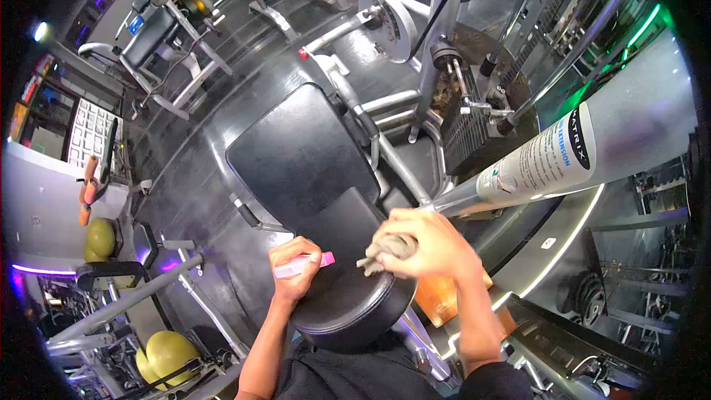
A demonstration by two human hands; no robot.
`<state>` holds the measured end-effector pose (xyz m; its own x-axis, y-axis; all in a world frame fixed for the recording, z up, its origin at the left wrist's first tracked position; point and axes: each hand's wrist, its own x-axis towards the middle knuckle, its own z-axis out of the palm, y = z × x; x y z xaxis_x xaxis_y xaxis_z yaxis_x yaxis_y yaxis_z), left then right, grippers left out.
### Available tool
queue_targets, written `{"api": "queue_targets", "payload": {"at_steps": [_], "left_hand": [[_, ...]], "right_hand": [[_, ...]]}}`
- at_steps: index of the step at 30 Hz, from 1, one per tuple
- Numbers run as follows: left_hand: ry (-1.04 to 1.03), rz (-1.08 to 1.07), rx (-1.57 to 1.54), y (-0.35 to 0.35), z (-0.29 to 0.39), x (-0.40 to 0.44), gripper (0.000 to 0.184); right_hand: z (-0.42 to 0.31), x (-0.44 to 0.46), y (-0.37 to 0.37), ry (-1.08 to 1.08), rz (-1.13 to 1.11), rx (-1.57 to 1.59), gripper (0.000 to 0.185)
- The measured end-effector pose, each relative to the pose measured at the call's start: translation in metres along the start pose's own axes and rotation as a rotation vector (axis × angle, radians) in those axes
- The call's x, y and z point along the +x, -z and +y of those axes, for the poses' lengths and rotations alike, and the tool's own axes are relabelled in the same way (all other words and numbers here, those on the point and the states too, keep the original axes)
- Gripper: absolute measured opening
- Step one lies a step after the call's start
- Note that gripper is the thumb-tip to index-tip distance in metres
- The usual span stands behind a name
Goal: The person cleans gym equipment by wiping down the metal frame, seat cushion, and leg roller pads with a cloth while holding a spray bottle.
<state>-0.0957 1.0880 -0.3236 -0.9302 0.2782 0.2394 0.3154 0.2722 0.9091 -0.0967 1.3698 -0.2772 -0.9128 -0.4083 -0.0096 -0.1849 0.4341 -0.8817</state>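
Observation:
My left hand (pixel 294 268) is closed around a pink object (pixel 292 267), pale along its body and brighter at the end by my thumb. Its full shape is hidden by my fingers, so I cannot tell its kind. In my right hand (pixel 435 250) is a crumpled grey-beige cloth (pixel 401 247), bunched under the fingers. Both hands are over the rounded black padded seat (pixel 346 304) of an exercise machine. Beyond it lies the machine's larger black pad (pixel 296 152). Whether the cloth touches the padding I cannot tell.
A thick silver post (pixel 633 104) with a Matrix label (pixel 544 152) slants in from the right. Behind stand a weight stack (pixel 468 141) and a round plate (pixel 391 26). A padded bench (pixel 152 33) is at the far left, yellow-green balls (pixel 169 359) lower left.

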Motion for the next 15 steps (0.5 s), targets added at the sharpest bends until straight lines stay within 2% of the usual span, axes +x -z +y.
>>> {"api": "queue_targets", "payload": {"at_steps": [3, 5, 6, 7, 9, 10, 15], "left_hand": [[0.044, 0.057, -0.022, 0.003, -0.003, -0.002, 0.019], [0.099, -0.01, 0.069, 0.008, -0.002, 0.001, 0.02], [0.041, -0.07, 0.025, 0.01, -0.001, 0.006, 0.023], [0.04, -0.056, 0.017, 0.012, 0.001, 0.007, 0.023], [0.128, -0.246, 0.161, 0.017, 0.012, 0.01, 0.024], [0.207, -0.25, 0.161, 0.017, 0.022, 0.013, 0.028], [0.201, -0.264, 0.256, 0.019, 0.022, 0.011, 0.035]], "right_hand": [[0.024, 0.038, -0.002, -0.05, -0.188, -0.246, 0.034], [0.042, 0.058, -0.012, -0.097, -0.287, -0.302, 0.035], [0.037, 0.069, -0.01, -0.158, -0.426, -0.297, 0.036], [0.033, 0.072, -0.01, -0.156, -0.436, -0.31, 0.036], [0.027, 0.075, -0.008, -0.206, -0.488, -0.322, 0.035], [0.029, 0.075, -0.006, -0.22, -0.515, -0.268, 0.036], [0.015, 0.068, -0.001, -0.159, -0.504, -0.316, 0.037]]}}
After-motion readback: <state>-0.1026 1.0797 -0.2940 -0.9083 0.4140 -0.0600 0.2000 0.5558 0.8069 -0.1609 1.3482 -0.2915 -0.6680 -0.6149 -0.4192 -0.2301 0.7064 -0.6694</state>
